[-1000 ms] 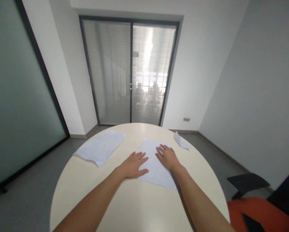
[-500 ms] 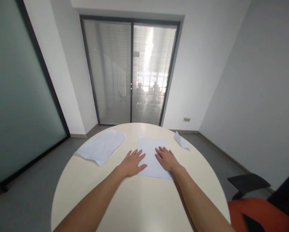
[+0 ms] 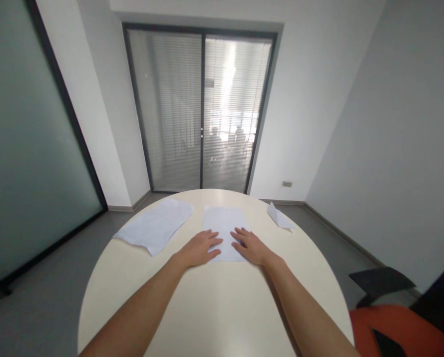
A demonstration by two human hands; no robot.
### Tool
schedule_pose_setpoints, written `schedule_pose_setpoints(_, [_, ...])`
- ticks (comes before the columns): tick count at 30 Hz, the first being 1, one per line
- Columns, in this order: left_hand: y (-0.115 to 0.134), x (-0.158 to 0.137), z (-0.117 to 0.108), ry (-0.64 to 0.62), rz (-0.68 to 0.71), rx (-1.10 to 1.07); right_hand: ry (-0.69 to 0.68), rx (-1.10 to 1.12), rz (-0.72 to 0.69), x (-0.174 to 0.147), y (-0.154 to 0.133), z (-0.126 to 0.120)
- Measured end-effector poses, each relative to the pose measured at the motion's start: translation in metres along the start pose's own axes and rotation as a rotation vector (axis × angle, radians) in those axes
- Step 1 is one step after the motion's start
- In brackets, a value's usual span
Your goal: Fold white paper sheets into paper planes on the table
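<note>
Head view — looking forward and down, table (image 3: 214, 307) close, perhaps wide-angle

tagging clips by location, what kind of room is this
Probably a small office meeting room: a round table with paper sheets, a glass door with blinds, and an office chair at the right.

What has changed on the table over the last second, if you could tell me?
The sheet of paper under both palms has turned from askew to square and slid away and leftward. The left hand and right hand stay flat on it. The stack of sheets and the folded paper have not moved.
</note>
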State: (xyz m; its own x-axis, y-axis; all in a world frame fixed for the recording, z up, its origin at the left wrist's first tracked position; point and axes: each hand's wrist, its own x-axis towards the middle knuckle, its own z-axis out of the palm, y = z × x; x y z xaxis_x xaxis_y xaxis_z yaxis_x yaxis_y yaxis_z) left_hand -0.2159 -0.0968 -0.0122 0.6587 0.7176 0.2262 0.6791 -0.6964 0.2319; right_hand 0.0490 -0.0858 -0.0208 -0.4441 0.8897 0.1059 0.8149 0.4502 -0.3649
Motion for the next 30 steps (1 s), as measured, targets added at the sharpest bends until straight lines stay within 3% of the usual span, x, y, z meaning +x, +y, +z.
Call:
schedule_pose_setpoints(6, [0.004, -0.005, -0.004, 0.007, 0.098, -0.047, -0.038, -0.018, 0.054, -0.001, 0.000, -0.003])
schedule_pose_setpoints(13, [0.012, -0.001, -0.007, 0.024, 0.100, -0.016, -0.028, 0.000, 0.082, -0.005, -0.006, -0.009])
schedule_pose_setpoints(21, [0.008, 0.000, -0.008, 0.057, -0.083, -0.070, -0.070, 0.076, -0.028, -0.007, -0.022, -0.018])
schedule_pose_setpoints(25, [0.004, 0.001, -0.009, 0.062, -0.135, -0.080, -0.024, 0.110, -0.067, -0.006, -0.016, -0.016])
schedule_pose_setpoints(30, [0.005, -0.002, -0.015, 0.048, -0.183, -0.114, 0.033, 0.222, -0.014, -0.009, -0.001, -0.019])
